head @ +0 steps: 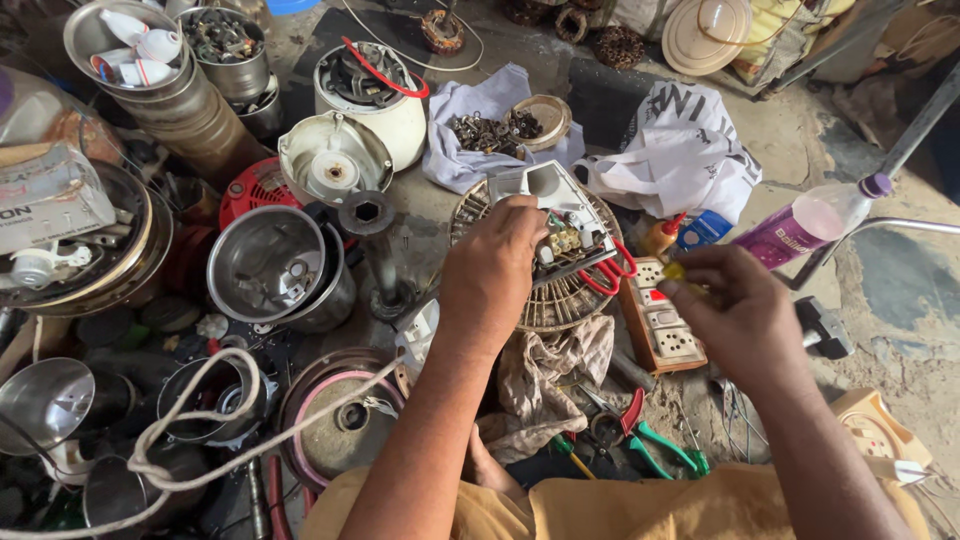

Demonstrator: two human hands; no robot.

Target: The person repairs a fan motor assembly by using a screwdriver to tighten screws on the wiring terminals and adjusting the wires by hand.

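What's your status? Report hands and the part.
Left hand gripping white switch housing over round grille. Right hand pinching yellow-handled tool. Red wires trail between.

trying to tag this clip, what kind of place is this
Most likely a small appliance repair spot, worked on the ground. The left hand steadies an opened white electrical part with red wires, the right hand holds a small yellow-tipped tool, and steel mixer jars, a dish of screws and pliers lie around.

A repair workshop: dismantled mixer jars (270,270), pliers (650,440), loose screws (485,132).
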